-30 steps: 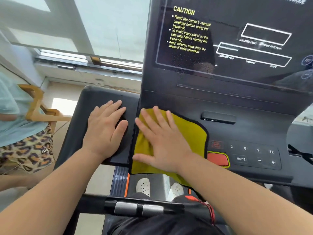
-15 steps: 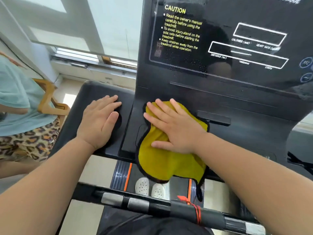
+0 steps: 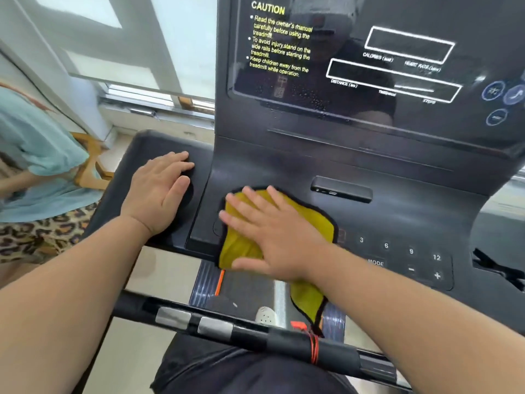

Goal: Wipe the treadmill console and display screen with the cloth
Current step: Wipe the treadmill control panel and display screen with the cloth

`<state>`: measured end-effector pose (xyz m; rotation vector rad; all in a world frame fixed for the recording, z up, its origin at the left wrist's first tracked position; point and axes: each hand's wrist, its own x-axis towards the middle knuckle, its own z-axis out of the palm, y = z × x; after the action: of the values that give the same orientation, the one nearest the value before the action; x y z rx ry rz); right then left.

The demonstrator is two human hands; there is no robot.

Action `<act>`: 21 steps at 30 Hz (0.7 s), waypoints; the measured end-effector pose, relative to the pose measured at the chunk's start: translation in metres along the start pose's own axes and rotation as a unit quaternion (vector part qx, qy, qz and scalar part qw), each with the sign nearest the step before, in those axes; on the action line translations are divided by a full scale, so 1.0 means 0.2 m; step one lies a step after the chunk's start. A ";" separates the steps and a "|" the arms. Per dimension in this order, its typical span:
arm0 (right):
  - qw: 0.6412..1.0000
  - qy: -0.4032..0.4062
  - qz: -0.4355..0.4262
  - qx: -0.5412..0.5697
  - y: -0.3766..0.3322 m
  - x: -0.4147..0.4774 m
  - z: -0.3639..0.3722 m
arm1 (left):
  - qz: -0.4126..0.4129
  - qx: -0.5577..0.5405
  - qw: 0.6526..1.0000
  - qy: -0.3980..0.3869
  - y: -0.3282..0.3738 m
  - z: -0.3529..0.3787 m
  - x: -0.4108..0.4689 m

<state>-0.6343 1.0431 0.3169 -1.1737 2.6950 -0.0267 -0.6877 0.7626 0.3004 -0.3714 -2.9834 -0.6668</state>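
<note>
A yellow cloth [image 3: 312,220] with a black hem lies on the black treadmill console [image 3: 397,217], left of the number buttons. My right hand [image 3: 270,234] presses flat on the cloth with fingers spread; one corner of the cloth hangs below the console's front edge. My left hand [image 3: 159,191] rests palm down on the console's left wing. Above, the dark display screen [image 3: 355,61] shows yellow caution text and white boxes, with small droplets along its lower edge.
A black handlebar [image 3: 255,334] with silver pulse pads and a red cord crosses in front of me. Another person in a teal top and leopard shorts [image 3: 37,180] stands at the left by a wooden chair [image 3: 91,163]. A window is behind.
My right hand has slid the cloth from the upper left of the console down toward its front edge, uncovering the number buttons. My left hand stays in place.
</note>
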 end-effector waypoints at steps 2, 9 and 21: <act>0.999 0.008 0.048 -0.015 0.10 0.05 -0.05 | -0.003 -0.004 1.000 -0.003 0.00 0.00 0.00; 0.994 -0.017 -0.101 -0.042 -0.15 -0.03 0.05 | 0.013 -0.006 1.000 -0.006 -0.02 -0.01 0.00; 0.977 0.010 0.211 0.038 -0.35 0.20 -0.01 | 0.009 -0.057 0.998 -0.007 -0.04 0.00 -0.01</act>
<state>-0.6114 0.9653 0.3192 -0.5648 2.8724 -0.0786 -0.6877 0.7554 0.2976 -0.4116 -2.9590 -0.8388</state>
